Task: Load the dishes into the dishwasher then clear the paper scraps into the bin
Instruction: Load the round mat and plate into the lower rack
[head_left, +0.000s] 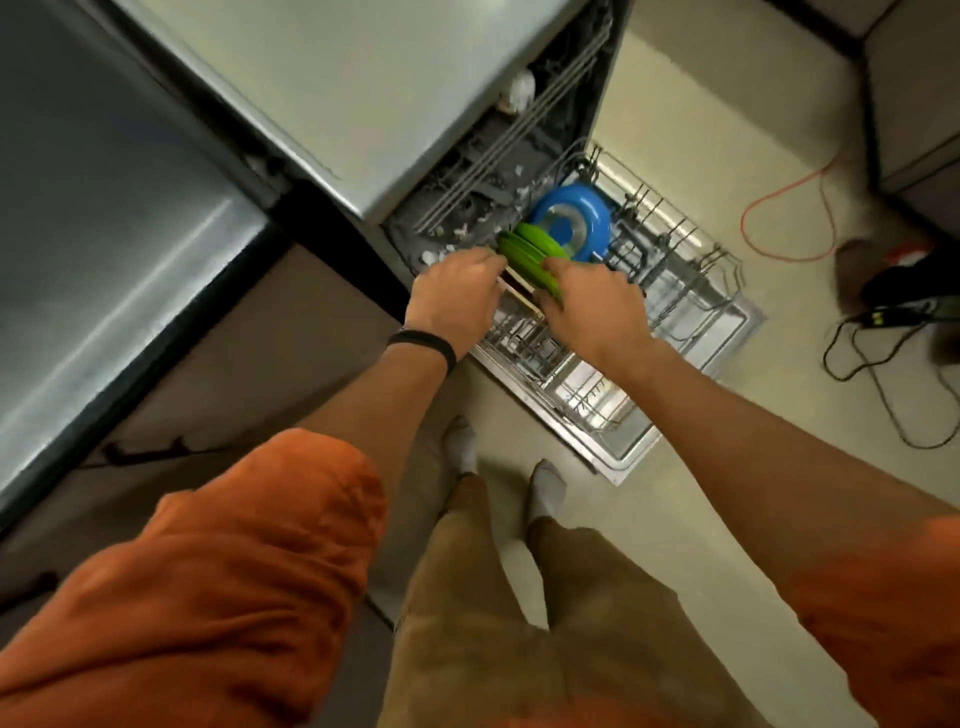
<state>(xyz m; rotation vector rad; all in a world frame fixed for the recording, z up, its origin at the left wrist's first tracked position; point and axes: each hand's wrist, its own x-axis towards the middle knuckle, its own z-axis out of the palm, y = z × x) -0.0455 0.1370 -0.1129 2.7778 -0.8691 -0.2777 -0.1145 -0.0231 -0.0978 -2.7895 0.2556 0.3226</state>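
Observation:
The dishwasher's lower rack (691, 291) is pulled out over the open door (623, 457). A blue plate (571, 218) stands on edge in the rack. In front of it stand green plates (527, 254), also on edge. My left hand (457, 296) holds the near left side of the green plates, along with a thin pale edge that may be another dish. My right hand (592, 306) grips their right rim. White paper scraps (467, 231) lie scattered inside the dishwasher, near the upper rack (509, 140).
A steel countertop (332, 78) runs above the dishwasher, with a darker steel surface (104, 234) to the left. An orange cable (779, 208) and black cables (883, 374) lie on the floor to the right. My feet (498, 467) stand beside the open door.

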